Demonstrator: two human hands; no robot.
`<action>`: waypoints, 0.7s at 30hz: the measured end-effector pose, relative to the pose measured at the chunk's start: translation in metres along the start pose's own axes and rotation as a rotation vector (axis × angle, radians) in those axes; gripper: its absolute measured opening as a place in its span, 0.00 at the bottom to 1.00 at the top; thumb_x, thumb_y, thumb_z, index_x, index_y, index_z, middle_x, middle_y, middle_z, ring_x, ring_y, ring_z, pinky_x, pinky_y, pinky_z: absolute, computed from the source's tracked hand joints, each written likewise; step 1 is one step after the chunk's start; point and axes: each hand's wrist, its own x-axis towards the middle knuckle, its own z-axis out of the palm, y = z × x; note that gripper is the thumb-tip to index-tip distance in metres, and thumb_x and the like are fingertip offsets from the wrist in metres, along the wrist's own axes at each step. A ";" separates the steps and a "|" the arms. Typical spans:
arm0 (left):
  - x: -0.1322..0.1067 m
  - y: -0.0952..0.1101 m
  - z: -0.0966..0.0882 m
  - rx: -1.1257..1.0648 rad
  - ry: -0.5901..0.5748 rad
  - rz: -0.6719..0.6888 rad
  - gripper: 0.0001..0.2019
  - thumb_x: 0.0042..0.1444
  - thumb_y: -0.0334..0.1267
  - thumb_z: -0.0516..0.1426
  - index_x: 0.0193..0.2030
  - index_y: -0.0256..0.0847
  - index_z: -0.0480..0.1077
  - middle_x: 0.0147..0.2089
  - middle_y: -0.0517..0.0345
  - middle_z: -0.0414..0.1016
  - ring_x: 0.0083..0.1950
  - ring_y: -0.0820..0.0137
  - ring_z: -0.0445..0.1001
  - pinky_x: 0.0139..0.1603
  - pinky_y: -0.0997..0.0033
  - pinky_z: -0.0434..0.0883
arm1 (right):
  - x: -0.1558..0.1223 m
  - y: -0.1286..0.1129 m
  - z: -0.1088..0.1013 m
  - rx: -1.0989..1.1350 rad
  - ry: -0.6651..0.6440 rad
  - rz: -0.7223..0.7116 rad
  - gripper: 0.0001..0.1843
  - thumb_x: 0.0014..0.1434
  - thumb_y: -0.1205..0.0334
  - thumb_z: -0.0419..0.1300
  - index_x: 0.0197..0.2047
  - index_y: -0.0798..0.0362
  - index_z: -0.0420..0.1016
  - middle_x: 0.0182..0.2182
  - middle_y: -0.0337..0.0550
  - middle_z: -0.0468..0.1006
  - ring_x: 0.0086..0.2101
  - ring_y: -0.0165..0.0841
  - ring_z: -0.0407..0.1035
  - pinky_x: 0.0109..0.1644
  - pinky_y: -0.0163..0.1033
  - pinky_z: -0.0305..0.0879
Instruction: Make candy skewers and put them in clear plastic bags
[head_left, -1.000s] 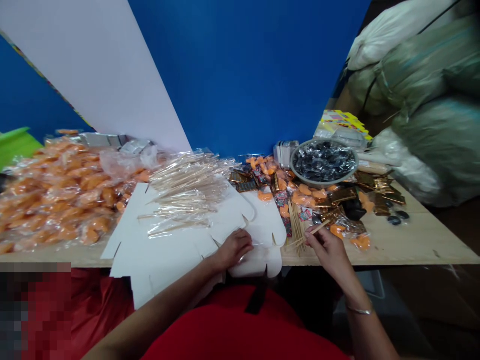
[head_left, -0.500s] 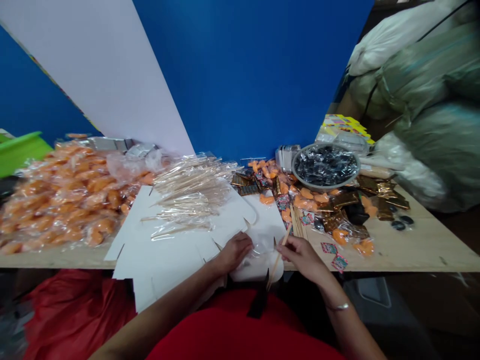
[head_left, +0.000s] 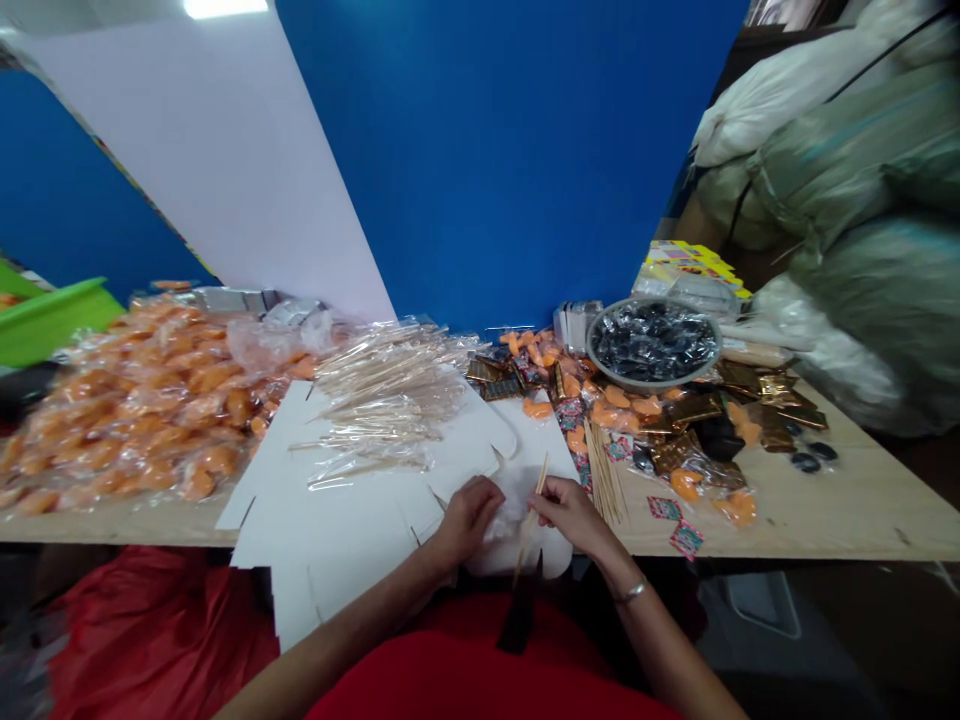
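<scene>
Between thumb and fingers, my right hand pinches a thin wooden stick that slants down toward my body. My left hand is closed on the edge of a clear plastic bag, just left of the stick. Both hands are over the front of a white cardboard sheet. Behind them on the cardboard lies a heap of bagged sticks. Loose wooden sticks rest in a bundle to the right of my right hand.
Wrapped orange pieces are piled on the left near a green bin. A grey bowl of black wrapped pieces stands back right, among gold packets and small printed cards. A blue panel rises behind the table.
My right hand has moved left with the stick, closer to my left hand and the plastic bag. The whole view has shifted slightly downward in the picture.
</scene>
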 end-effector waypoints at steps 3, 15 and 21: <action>0.001 -0.002 -0.003 -0.284 0.081 -0.196 0.15 0.61 0.48 0.50 0.31 0.38 0.64 0.27 0.61 0.64 0.29 0.72 0.62 0.30 0.73 0.61 | 0.001 0.005 -0.006 -0.045 0.105 0.004 0.16 0.53 0.50 0.60 0.23 0.54 0.68 0.18 0.36 0.70 0.22 0.30 0.64 0.26 0.33 0.57; -0.001 -0.008 -0.001 -0.462 0.080 -0.331 0.21 0.53 0.56 0.56 0.27 0.37 0.65 0.21 0.65 0.60 0.22 0.76 0.57 0.24 0.76 0.54 | -0.005 -0.018 -0.019 0.248 0.131 0.008 0.22 0.50 0.42 0.63 0.27 0.54 0.69 0.17 0.36 0.70 0.20 0.29 0.64 0.25 0.33 0.61; -0.003 0.001 -0.011 -0.421 0.094 -0.312 0.23 0.59 0.55 0.50 0.36 0.36 0.74 0.25 0.60 0.65 0.29 0.72 0.63 0.29 0.74 0.60 | -0.001 -0.034 -0.027 0.474 0.594 -0.051 0.20 0.50 0.44 0.64 0.31 0.52 0.69 0.21 0.37 0.73 0.21 0.30 0.68 0.26 0.35 0.65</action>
